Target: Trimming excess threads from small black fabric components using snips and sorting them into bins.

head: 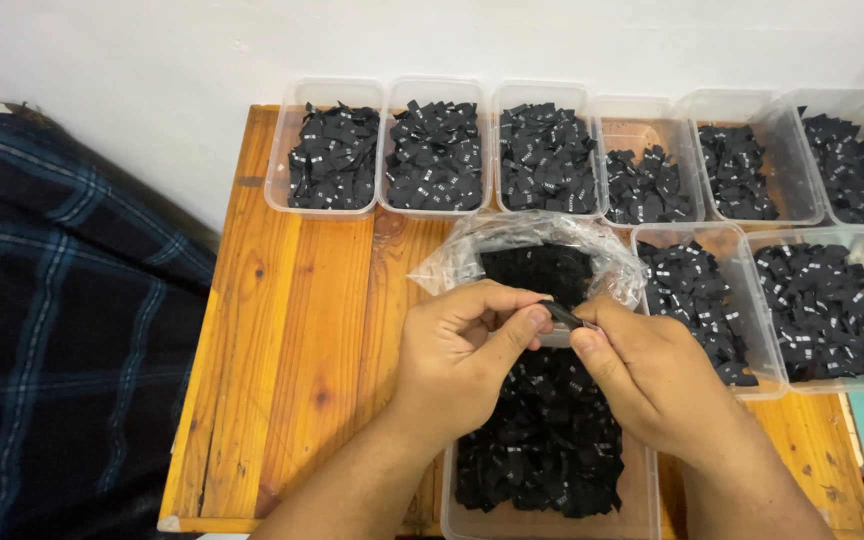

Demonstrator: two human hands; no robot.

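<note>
While both hands pinch one small black label (562, 315) above the near tub (642, 500), sorting seems underway; left grip (472, 345) and right grip (642, 365) are closed on it; next, I judge, comes matching it to a tub (324, 90) on the counter (292, 340).

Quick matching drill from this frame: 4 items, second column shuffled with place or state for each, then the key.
Items:
1. small black fabric label
2. crinkled clear plastic bag
3. dark blue plaid cloth
4. clear plastic tub nearest the camera

Places or states:
A. left of the wooden table
B. pinched between left hand and right hand
C. under the hands, full of black labels
D. open, just behind the hands, dark contents inside

Pairs: 1-B, 2-D, 3-A, 4-C
</note>
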